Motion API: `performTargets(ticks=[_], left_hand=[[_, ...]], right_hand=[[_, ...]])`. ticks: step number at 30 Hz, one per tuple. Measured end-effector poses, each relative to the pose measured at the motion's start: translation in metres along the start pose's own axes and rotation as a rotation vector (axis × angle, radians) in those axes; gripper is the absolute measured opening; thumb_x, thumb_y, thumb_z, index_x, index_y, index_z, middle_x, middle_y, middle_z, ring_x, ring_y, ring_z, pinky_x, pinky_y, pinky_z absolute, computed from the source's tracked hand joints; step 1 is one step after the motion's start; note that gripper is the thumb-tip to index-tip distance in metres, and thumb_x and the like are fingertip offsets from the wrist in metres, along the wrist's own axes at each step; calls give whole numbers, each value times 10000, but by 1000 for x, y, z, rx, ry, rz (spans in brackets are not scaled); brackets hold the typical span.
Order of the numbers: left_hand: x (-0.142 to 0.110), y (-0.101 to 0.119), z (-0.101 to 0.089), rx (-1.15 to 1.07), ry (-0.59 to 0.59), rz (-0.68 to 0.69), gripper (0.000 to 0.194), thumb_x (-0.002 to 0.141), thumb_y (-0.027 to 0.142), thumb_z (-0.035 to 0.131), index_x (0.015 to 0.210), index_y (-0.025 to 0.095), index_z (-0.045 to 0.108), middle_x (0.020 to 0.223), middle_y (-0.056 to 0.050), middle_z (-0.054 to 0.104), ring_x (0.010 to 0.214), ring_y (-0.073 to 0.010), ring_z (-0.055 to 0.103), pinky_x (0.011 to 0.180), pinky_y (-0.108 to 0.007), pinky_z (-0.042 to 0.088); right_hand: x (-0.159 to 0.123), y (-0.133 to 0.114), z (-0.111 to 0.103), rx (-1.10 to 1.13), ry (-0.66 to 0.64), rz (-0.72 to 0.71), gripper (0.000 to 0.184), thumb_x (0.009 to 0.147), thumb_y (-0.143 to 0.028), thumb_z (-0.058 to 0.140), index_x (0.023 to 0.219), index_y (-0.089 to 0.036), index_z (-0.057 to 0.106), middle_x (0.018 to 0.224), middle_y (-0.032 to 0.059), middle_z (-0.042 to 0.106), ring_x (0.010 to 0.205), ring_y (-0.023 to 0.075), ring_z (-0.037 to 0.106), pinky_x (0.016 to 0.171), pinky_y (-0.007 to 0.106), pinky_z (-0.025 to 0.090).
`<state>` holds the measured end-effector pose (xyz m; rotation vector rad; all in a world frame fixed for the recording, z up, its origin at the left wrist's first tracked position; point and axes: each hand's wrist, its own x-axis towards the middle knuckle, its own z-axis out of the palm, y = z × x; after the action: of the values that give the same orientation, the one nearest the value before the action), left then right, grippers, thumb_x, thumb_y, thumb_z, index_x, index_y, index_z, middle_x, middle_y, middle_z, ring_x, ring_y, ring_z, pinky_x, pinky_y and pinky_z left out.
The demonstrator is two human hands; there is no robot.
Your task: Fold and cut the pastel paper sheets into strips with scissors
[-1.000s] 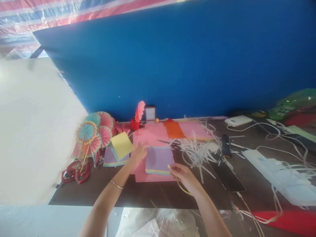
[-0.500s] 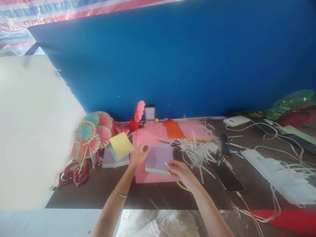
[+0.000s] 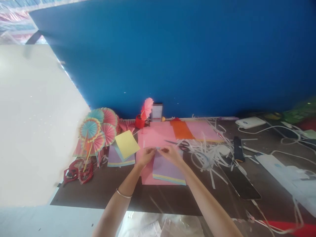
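Observation:
A purple paper sheet (image 3: pixel 168 166) with yellow and light-blue bands along its near edge lies on a larger pink sheet (image 3: pixel 148 179). My left hand (image 3: pixel 147 156) is closed in a pinch at the purple sheet's far left corner. Right beside it, my right hand (image 3: pixel 171 155) pinches the same far edge, fingertips almost touching the left ones. A small light-blue bit shows between them; my fingers hide the rest of that corner. Left of my hands, a yellow sheet (image 3: pixel 127 144) overlaps another banded purple sheet (image 3: pixel 118 158).
Pleated paper fans (image 3: pixel 90 130) stand at the left by a red ribbon-like object (image 3: pixel 78 171). To the right are scissors (image 3: pixel 184 145), tangled white strips (image 3: pixel 209 154), a phone (image 3: pixel 243 184), a power strip (image 3: pixel 278 174) and cables. A blue panel (image 3: pixel 172 59) rises behind.
My right hand has moved from the purple sheet's near right side up to its far left corner, meeting my left hand. The yellow strip below my right hand no longer shows.

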<state>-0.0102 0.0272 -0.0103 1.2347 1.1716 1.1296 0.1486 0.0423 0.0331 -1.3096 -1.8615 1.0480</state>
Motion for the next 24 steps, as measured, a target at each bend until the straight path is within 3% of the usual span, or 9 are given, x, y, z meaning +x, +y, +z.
performTargets(ticks=[24], left_hand=[[-5, 12, -2, 114, -71, 69, 242, 779, 232, 495, 912, 168, 686, 954, -56, 694, 886, -189, 624, 825, -313, 475]], right_hand=[[2, -7, 6, -30, -8, 72, 249, 684, -376, 523, 565, -161, 564, 551, 8, 560, 548, 140, 490, 508, 248, 348]])
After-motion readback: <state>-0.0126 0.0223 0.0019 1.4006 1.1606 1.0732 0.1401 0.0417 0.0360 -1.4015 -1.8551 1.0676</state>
